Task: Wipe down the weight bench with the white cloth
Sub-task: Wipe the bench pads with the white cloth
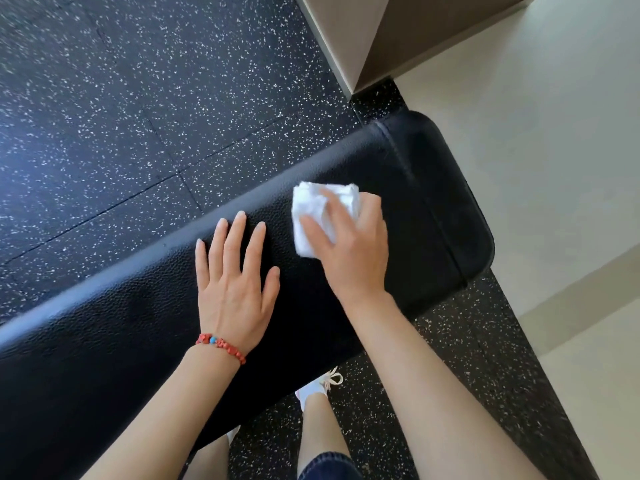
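Right hand (349, 251) presses the white cloth (318, 213) under its fingers — seemingly gripping; left hand (235, 289) lies flat, open, beside it.

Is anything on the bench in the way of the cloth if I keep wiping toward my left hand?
Yes. The left hand lies flat, fingers spread, on the weight bench right beside the white cloth, which the right hand presses on the pad. Toward the rounded far end, nothing visible sits on the pad.
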A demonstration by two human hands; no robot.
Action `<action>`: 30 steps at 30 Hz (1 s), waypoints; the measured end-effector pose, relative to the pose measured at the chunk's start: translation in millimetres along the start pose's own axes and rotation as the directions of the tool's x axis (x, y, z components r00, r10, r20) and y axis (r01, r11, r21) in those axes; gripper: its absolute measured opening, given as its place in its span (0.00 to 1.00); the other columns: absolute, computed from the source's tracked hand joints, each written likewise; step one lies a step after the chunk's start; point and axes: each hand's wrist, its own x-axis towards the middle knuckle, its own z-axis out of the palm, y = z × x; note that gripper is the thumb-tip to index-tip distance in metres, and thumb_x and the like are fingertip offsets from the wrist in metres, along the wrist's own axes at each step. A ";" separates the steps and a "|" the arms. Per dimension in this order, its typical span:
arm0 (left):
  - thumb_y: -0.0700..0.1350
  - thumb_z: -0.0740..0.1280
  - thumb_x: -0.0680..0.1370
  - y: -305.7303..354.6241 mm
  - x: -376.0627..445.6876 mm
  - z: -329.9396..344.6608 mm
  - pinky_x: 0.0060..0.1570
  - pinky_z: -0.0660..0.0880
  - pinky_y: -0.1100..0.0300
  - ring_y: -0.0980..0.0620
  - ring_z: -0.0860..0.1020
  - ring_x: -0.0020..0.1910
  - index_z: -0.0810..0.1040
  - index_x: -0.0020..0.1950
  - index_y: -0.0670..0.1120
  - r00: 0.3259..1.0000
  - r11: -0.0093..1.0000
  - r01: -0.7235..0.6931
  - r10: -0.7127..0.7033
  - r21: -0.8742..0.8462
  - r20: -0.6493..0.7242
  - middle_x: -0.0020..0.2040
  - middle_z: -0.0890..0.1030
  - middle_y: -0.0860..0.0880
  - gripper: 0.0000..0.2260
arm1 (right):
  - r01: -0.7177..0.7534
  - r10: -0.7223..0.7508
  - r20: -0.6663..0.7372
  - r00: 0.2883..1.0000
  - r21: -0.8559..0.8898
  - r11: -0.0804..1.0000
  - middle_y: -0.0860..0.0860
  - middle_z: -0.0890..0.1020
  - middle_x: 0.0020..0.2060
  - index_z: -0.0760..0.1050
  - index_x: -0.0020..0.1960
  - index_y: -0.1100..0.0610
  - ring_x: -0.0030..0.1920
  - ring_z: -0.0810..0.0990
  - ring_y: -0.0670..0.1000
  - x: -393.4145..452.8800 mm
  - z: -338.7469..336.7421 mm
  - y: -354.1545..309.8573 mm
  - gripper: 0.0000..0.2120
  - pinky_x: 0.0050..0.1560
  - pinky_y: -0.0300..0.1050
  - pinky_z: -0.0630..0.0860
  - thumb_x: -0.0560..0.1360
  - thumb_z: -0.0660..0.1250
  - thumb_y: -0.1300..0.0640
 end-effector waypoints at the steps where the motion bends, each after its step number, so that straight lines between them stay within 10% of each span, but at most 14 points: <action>1: 0.51 0.55 0.76 0.8 0.9 -0.1 0.70 0.50 0.41 0.39 0.59 0.71 0.67 0.70 0.42 1.000 1.000 -0.001 0.001 0.004 0.000 0.72 0.64 0.39 0.25 | 0.032 -0.032 0.029 0.999 -0.007 0.999 0.64 0.75 0.45 0.80 0.50 0.59 0.40 0.75 0.62 3.2 -1.9 2.1 0.15 0.40 0.52 0.73 0.70 0.72 0.49; 11: 0.51 0.55 0.76 38.6 43.6 1.1 0.70 0.51 0.42 0.40 0.58 0.72 0.66 0.71 0.43 0.994 0.994 -0.109 0.109 -0.010 0.002 0.73 0.64 0.40 0.24 | -0.168 0.160 -0.103 0.982 -0.079 0.983 0.62 0.71 0.50 0.77 0.53 0.58 0.45 0.73 0.60 109.1 -31.7 44.9 0.18 0.42 0.50 0.74 0.73 0.65 0.45; 30: 0.48 0.60 0.75 66.7 39.7 -4.5 0.70 0.50 0.40 0.37 0.57 0.72 0.65 0.71 0.39 0.992 0.999 -0.045 0.048 -0.030 0.117 0.73 0.62 0.37 0.26 | -0.509 0.512 -0.126 0.850 0.060 0.859 0.56 0.67 0.50 0.76 0.50 0.59 0.42 0.70 0.55 -14.9 -92.6 114.4 0.17 0.40 0.45 0.69 0.71 0.67 0.45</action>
